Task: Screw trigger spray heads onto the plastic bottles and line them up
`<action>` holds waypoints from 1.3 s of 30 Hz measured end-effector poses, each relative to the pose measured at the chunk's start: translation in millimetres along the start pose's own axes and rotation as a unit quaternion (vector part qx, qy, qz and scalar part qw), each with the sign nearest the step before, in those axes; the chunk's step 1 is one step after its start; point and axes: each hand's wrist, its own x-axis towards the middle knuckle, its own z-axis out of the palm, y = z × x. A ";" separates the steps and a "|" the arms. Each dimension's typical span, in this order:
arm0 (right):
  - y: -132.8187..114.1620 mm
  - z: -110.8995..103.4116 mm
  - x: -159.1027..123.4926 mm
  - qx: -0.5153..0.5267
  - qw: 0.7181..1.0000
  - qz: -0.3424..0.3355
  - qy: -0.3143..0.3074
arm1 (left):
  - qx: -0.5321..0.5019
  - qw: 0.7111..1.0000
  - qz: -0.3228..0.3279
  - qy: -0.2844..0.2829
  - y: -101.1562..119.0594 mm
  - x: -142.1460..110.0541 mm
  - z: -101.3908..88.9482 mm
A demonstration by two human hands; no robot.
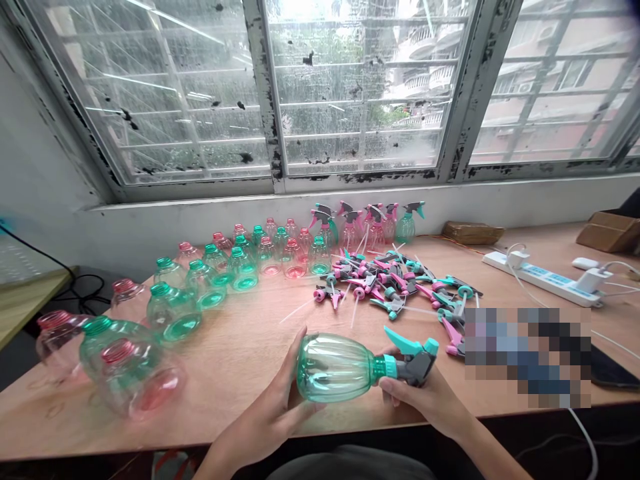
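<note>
A clear green spray bottle [336, 368] lies sideways in the air above the table's front edge, its grey and teal trigger head [417, 360] pointing right. My left hand [283, 400] is wrapped round the bottle's base end. At the neck, my right hand [415, 397] grips the teal collar, thumb in front and the other fingers mostly hidden behind. Beyond my hands lies a heap of loose trigger heads [395, 277], pink, teal and grey, with thin white tubes.
Open pink and green bottles [173, 313] stand in rows on the left of the wooden table [240, 347]. Several bottles with trigger heads [353, 230] line the windowsill wall. A white power strip [545, 280], cables and a cardboard box [610, 230] are on the right.
</note>
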 end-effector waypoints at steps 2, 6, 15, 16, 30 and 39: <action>-0.5 0.0 -0.1 -0.002 1.000 0.002 0.002 | 0.003 1.000 0.003 -0.002 -0.6 -0.4 -0.3; -1.1 0.6 -0.8 -0.002 1.000 0.002 0.001 | 0.007 1.000 0.005 0.000 -1.9 -0.6 -1.2; -1.7 0.3 -1.7 -0.006 1.000 0.001 0.010 | -0.030 0.999 -0.016 -0.003 1.3 1.2 0.3; -1.7 0.1 -1.6 -0.007 1.000 0.001 0.008 | -0.043 0.999 -0.018 -0.006 1.7 1.1 0.3; -3.1 1.6 -1.0 0.007 1.000 -0.006 0.001 | -0.027 1.000 -0.001 0.002 0.7 0.5 0.4; -2.5 0.4 -1.7 -0.007 1.000 0.005 0.001 | -0.043 0.999 0.008 -0.001 -1.6 1.0 -0.6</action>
